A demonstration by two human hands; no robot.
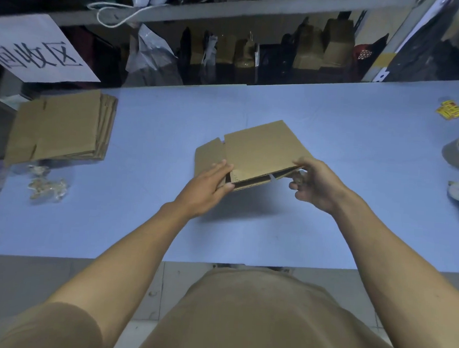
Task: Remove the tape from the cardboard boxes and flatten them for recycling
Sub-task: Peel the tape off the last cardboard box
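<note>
I hold the box (258,154) above the table (332,120), mid-scene. My left hand (209,188) grips its near-left corner; my right hand (315,183) pinches the near-right edge. Flattened boxes (63,128) lie far left.

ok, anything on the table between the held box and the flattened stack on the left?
No. The head view shows only bare blue table between the box and the flattened stack.

A brown cardboard box (261,151), half collapsed, tilts above the table; flattened boxes (62,127) lie stacked far left.
</note>
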